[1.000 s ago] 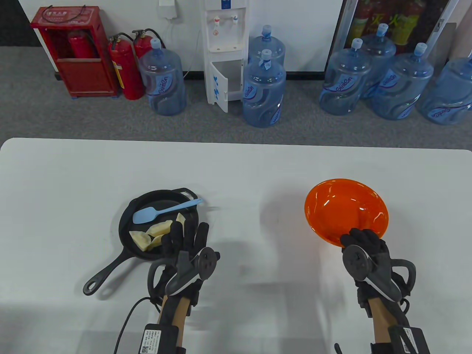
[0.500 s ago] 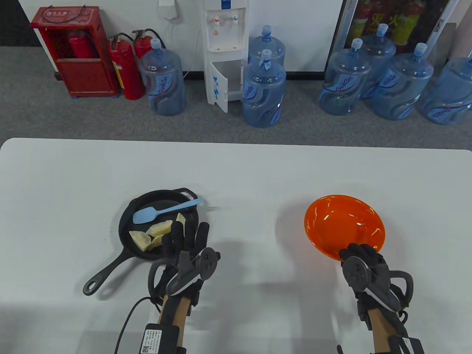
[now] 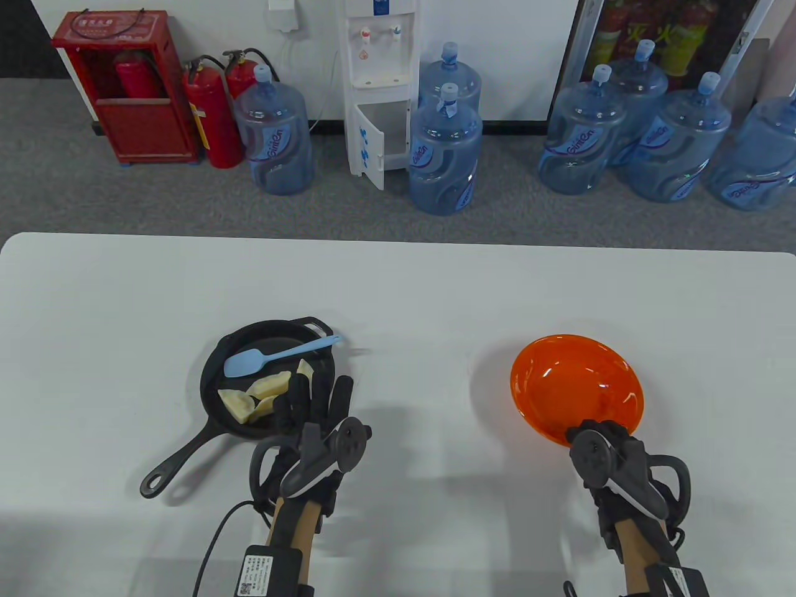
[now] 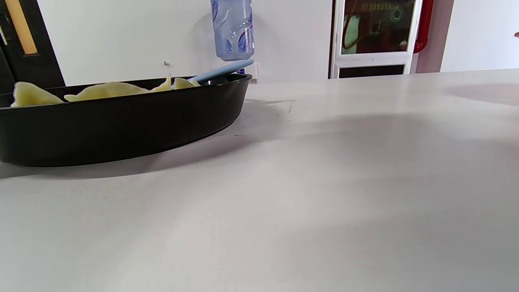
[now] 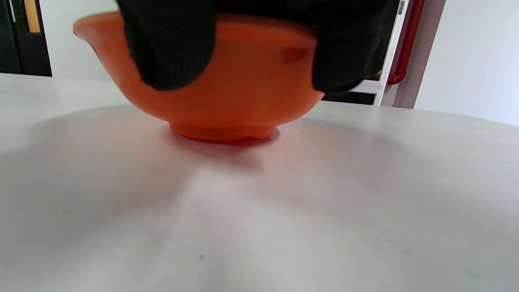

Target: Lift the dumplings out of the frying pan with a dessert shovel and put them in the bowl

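We read "GintOn", or something close to it, in slanting script on the labels of the blue water jugs point(image 3: 280, 134) standing on the carpet beyond the table; the lettering is small and we are not sure of every letter. The red cabinet point(image 3: 118, 87) carries a line of characters along its top that are too small to make out. The white label on the left forearm unit point(image 3: 256, 572) has print we cannot read.

Bowl point(image 3: 575, 388) near rim hidden under right hand point(image 3: 606, 444), dumplings point(image 3: 258, 398) partly behind left hand point(image 3: 317, 416)
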Available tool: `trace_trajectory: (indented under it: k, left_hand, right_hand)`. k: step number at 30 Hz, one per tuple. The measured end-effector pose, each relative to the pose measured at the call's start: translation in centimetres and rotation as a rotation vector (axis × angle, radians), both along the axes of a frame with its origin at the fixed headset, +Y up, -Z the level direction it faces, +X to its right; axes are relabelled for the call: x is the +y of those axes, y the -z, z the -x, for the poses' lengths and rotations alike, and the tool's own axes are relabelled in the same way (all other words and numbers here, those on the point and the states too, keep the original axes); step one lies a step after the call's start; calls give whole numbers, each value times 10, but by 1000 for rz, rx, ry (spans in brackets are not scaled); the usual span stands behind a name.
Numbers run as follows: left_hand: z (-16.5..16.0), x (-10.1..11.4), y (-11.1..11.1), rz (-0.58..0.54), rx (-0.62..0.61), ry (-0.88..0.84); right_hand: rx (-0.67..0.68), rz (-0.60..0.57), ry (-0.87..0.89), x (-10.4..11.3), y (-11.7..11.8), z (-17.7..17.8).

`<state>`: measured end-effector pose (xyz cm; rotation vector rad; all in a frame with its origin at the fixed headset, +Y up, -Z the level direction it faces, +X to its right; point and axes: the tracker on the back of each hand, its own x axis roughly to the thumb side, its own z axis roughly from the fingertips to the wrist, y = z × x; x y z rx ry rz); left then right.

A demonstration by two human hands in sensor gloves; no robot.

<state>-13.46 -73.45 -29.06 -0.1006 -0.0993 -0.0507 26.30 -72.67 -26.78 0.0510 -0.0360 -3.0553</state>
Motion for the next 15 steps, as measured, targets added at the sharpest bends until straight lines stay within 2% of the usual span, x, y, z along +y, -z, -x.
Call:
trace_trajectory:
  k: [9, 13, 15]
  left_hand:
    - [-1, 1, -1, 5, -11, -11]
    - [-2, 1, -1, 3, -16, -11]
    - [-2, 1, -1, 6, -19, -15]
  right_hand:
    - [3, 26, -40, -4, -1, 2]
    - [13, 78, -91, 4, -4, 2]
    - [14, 82, -123, 16, -7, 4]
